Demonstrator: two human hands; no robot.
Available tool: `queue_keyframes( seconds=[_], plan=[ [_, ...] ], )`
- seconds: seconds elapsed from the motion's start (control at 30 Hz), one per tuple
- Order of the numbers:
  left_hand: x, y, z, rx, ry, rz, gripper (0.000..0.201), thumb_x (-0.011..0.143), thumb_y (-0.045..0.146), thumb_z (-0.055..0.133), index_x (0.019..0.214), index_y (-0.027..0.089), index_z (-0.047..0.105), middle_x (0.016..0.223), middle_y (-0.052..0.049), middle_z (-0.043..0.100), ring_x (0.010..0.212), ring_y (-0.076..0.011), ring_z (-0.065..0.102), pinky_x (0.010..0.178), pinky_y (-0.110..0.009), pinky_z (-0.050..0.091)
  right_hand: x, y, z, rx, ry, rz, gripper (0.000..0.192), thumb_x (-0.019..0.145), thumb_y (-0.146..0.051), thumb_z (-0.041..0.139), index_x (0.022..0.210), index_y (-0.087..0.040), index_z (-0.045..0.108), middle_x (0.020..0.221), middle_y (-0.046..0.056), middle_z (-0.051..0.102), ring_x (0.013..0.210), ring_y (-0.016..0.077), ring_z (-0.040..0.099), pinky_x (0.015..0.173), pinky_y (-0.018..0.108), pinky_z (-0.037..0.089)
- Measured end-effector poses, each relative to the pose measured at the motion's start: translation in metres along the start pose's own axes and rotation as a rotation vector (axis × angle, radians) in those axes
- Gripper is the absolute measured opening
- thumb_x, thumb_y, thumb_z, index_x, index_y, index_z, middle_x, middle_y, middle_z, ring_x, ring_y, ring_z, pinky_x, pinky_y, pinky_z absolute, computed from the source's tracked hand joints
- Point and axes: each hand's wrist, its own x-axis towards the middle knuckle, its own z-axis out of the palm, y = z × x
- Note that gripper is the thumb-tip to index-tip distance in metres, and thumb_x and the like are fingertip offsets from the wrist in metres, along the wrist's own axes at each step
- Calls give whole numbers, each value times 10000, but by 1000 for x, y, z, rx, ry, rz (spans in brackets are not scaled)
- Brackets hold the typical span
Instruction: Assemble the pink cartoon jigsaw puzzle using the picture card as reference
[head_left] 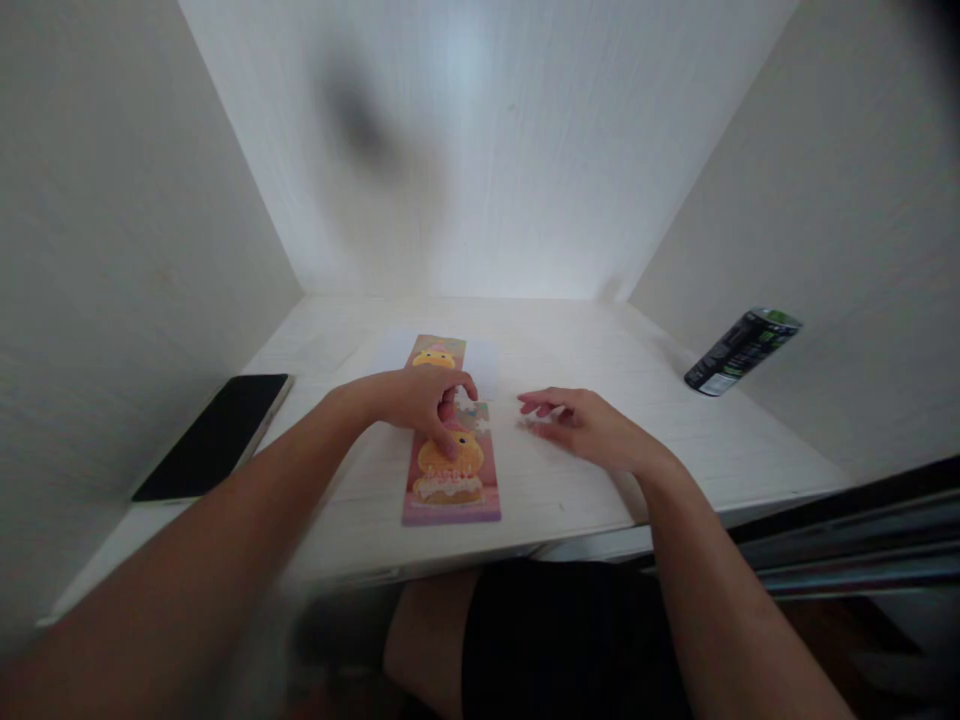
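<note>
A jigsaw puzzle [450,490] with a yellow duck and cake picture lies on the white table, its upper right edge uneven with loose-looking pieces. My left hand [433,400] rests over the puzzle's upper left part, thumb on the duck and index finger arched away from it, hiding what is beneath. Behind that hand shows the top of a card [436,352] with a similar duck picture. Just right of the puzzle, my right hand [566,425] hovers low with fingers apart. Under its fingertips is a small pale shape, perhaps a puzzle piece, too blurred to tell.
A black tablet-like slab [217,435] lies at the table's left side. A dark can [739,352] with a green top stands at the right by the side wall. White panels enclose the table [570,340] at the back and both sides. A white sheet lies under the card.
</note>
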Motion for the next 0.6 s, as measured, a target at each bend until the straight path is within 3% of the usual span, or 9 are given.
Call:
queue_keyframes(
  seconds=[0.1,0.23,0.6],
  plan=[
    [1,-2,1,-11,5,9,842,538,465,829,1270,187,522,763,21,621,655,-142,551,580,-239,333,-4,2,-6,22,-31,34,309,814,-172,655,1114,-220,716,1069,62,736,856,170,665,789,311,528],
    [1,-2,0,-17,-5,10,865,559,458,818,1315,185,499,773,20,630,668,-146,563,595,-239,347,0,0,3,23,2,35,269,824,-161,635,1073,-205,727,929,45,749,769,154,657,725,285,514],
    [0,1,0,15,5,-4,877,554,476,818,1325,186,517,784,9,641,674,-149,566,598,-242,344,8,-2,21,196,51,9,200,791,-157,622,970,-177,709,864,37,711,714,131,616,668,270,504]
  ],
)
